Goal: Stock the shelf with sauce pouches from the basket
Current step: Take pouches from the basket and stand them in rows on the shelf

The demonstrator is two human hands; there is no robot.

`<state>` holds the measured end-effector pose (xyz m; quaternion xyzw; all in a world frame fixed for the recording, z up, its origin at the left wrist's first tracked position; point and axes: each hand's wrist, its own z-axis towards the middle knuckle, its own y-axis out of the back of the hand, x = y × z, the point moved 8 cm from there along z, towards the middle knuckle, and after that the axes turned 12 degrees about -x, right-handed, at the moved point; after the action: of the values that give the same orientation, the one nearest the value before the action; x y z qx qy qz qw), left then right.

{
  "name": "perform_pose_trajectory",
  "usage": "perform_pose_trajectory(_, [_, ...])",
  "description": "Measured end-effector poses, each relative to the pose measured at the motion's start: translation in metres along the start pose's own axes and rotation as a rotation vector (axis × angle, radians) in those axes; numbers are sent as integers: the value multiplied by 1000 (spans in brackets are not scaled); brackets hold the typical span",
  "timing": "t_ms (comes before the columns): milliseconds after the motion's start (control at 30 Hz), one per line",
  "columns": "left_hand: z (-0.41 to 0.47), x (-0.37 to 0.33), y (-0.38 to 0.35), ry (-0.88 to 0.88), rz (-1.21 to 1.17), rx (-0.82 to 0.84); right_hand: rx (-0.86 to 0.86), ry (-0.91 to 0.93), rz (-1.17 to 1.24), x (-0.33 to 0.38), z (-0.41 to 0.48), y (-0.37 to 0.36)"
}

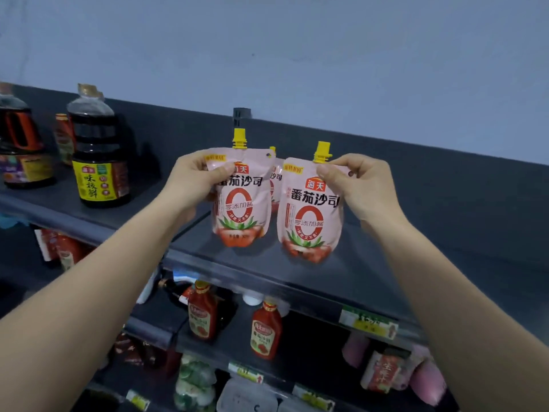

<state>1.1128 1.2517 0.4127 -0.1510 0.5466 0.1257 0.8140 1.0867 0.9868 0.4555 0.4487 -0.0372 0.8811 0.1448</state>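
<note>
left pouch (242, 203) and right pouch (309, 221) are pale pink, with yellow caps, black characters, a red ring, and red tomatoes with green leaves. the shelf (350, 275) is dark grey, the wall (297, 55) pale blue-grey. the soy bottle (99, 150) is near black with a yellow label.

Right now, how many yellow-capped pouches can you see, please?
3 pouches: one in the left hand, one in the right hand, one half-hidden behind them; more may be hidden.

My left hand (194, 179) pinches one tomato sauce pouch (240, 200), right hand (361, 185) another pouch (309, 215), both above top shelf (208, 257); third pouch (276, 179) behind.
</note>
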Motion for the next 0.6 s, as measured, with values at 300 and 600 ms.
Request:
perform_pose_trajectory(300, [60,52,-81,115,-65,144,-139,-92,-159,-71,53,24])
perform_pose_trajectory(600, [99,88,-113,142,-43,194,-180,-152,-227,-122,83,19])
